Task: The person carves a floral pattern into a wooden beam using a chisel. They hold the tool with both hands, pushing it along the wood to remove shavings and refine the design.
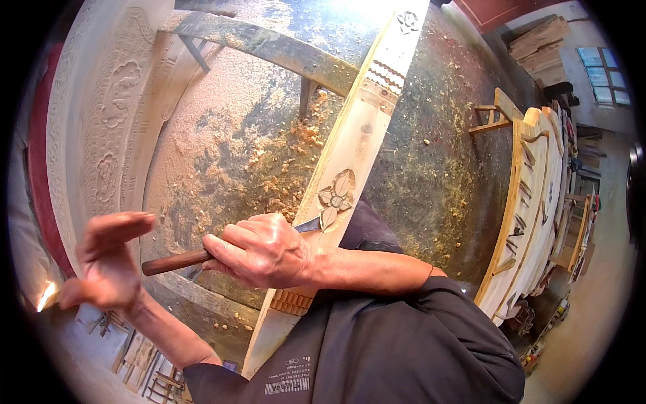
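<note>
The right hand point(266, 249) grips a chisel point(176, 262), its wooden handle jutting out to the left and its metal blade point(308, 225) reaching the lower part of a carved four-petalled flower point(336, 195); whether the edge touches the wood is hard to tell. The flower is cut into a long pale plank point(360, 135) running diagonally, with ribbed bands and another carved motif point(408, 23) farther up. The left hand point(111, 262), slightly blurred, is raised with fingers spread apart from the thumb, near the handle's end. Curled wood shavings point(306, 138) litter the floor. A relief-carved panel point(121, 101) stands at left; hand tools point(527, 153) line a workbench point(509, 219) at right.
</note>
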Tool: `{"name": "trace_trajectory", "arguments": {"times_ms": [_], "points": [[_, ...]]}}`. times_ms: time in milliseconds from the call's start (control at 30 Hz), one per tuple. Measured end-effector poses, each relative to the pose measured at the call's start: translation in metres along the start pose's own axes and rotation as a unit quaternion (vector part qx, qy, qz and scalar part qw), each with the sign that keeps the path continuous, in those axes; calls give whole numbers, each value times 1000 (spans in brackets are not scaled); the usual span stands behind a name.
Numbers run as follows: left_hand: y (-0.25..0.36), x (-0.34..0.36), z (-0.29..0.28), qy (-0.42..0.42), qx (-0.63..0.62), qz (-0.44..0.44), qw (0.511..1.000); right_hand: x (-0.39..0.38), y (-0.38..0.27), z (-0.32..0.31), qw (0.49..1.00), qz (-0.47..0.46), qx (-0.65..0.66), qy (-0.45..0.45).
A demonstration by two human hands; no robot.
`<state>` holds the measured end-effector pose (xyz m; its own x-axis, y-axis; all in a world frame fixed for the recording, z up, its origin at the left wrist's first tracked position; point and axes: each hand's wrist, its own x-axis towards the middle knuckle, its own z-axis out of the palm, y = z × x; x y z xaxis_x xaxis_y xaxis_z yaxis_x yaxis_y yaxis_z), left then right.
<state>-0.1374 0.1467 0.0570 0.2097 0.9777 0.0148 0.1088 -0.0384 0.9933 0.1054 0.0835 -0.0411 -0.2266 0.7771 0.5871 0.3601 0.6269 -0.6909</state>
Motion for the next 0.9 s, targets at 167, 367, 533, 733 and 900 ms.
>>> {"name": "trace_trajectory", "arguments": {"times_ms": [167,367,533,733,900], "points": [[5,25,37,-121,154,-18,981,3,4,-3,999,34,-16,30],[16,14,21,-46,-49,49,997,13,0,-12,998,-3,-15,67],[6,-28,-3,-65,-70,6,995,9,-23,-22,986,-139,-90,13],[5,-53,33,-12,54,-204,977,-5,-7,7,995,-85,-48,-36],[-3,-53,36,-17,32,-215,976,-7,-5,6,996,-62,-13,-55]]}}
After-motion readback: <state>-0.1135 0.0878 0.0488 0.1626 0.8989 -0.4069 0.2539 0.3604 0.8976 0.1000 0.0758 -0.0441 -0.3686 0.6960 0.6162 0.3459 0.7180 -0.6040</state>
